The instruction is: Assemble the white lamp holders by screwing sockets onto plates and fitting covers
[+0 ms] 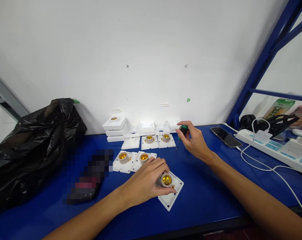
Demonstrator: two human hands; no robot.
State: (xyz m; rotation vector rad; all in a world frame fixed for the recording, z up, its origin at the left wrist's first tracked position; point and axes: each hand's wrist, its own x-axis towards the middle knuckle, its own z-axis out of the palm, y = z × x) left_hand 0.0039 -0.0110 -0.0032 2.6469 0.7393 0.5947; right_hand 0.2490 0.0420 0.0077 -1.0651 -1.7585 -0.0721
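Note:
My left hand [148, 180] is closed around a white square lamp-holder plate [171, 196] with a brass socket [166, 180], pinning it to the blue table [203, 200]. My right hand [194, 140] grips a green-handled screwdriver [183, 130], tip down near the table, further back and right of that plate. Two similar socket plates [130, 160] lie just behind my left hand. Two more [158, 140] sit in a row in front of the wall.
A stack of white plates [114, 128] and empty covers [145, 128] stands by the wall. A black plastic bag [30, 146] fills the left side. A phone [226, 136], a power strip [273, 148] with white cables, and a blue rack frame [263, 56] are at right.

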